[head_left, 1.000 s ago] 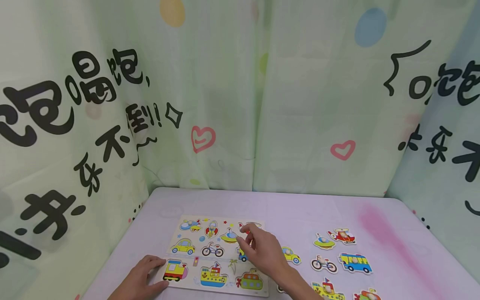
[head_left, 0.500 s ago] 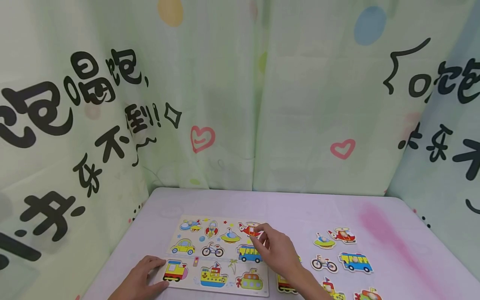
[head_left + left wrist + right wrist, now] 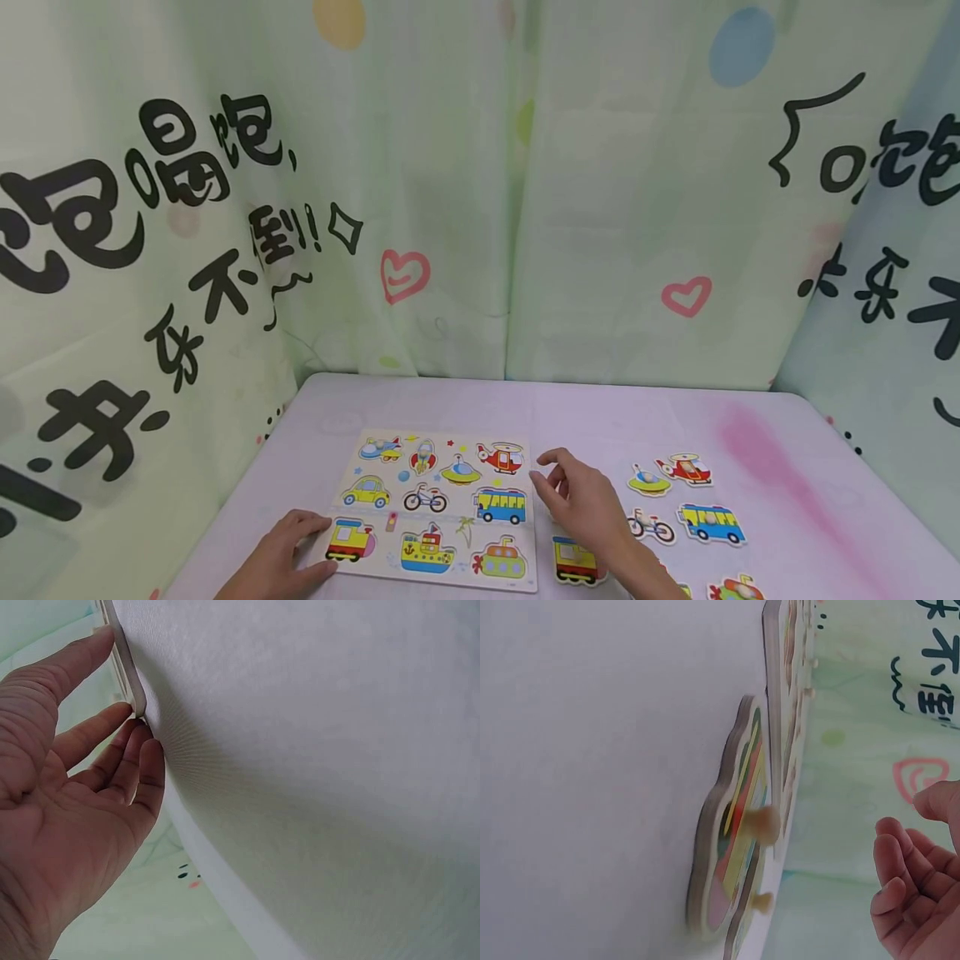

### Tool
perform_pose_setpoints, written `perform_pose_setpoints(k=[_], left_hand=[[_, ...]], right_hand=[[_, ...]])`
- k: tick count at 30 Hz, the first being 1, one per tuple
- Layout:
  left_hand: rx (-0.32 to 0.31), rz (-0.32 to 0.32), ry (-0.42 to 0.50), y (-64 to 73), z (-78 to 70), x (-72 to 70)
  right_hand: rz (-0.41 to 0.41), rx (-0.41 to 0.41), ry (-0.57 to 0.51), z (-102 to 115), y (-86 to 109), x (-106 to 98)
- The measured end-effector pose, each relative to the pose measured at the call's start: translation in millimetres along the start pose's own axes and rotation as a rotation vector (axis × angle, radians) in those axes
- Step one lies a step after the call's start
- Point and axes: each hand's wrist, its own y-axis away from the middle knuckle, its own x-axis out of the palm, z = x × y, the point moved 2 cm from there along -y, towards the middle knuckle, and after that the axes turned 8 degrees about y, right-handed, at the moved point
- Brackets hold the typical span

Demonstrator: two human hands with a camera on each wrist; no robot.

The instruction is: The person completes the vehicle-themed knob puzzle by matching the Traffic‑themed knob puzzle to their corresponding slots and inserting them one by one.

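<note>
A puzzle board (image 3: 390, 543) with vehicle pictures lies on the table. At its near left corner, my left hand (image 3: 273, 554) holds the edge between thumb and fingers; in the left wrist view the thumb (image 3: 86, 660) touches the board's rim. Just right of the board hovers my right hand (image 3: 573, 500), fingers loosely curled and nothing between them. Under its wrist lies a train piece (image 3: 576, 560), partly covered by the forearm. That piece shows a round wooden knob (image 3: 762, 825) in the right wrist view.
More loose pieces lie on the right: a flying saucer (image 3: 648, 481), a helicopter (image 3: 686, 470), a bicycle (image 3: 652, 527), a bus (image 3: 712, 524) and a submarine (image 3: 735, 589) cut off by the frame. Printed curtains (image 3: 600, 208) surround the table (image 3: 810, 517).
My right hand has moved right, from over the board's helicopter and bus pictures to beyond the board's right edge, uncovering both. The left hand stays at the corner.
</note>
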Motion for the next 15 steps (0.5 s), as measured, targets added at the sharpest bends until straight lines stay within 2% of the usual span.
perform_pose_setpoints(k=[15], left_hand=[[0.001, -0.007, -0.001, 0.4, 1.3, 0.7]], right_hand=[[0.015, 0.086, 0.040, -27.9, 4.1, -10.4]])
